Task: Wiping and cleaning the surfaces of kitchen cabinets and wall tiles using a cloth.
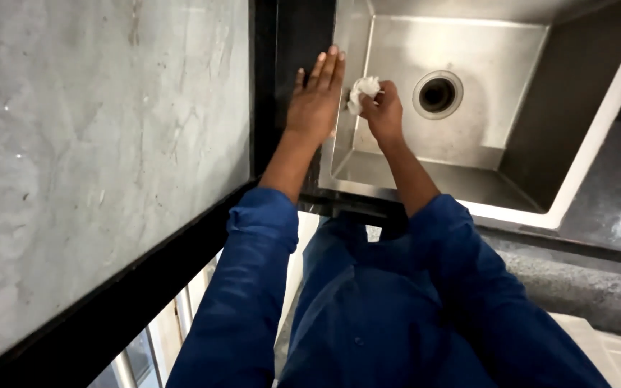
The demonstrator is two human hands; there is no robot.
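Observation:
My left hand (316, 100) lies flat, fingers together, on the dark counter strip beside the steel sink's left rim (344, 43). Just to its right, my right hand (384, 111) is closed around a crumpled white cloth or tissue (362, 92), pressed against the inner left wall of the sink. Both forearms are bare, with blue sleeves pushed up to the elbows.
The sink basin (468, 154) has a round drain hole (438, 94) near its middle. A grey stone counter slab (95, 144) with a black edge fills the left. A dark speckled counter (605, 208) lies right of the sink. Pale floor tiles show below.

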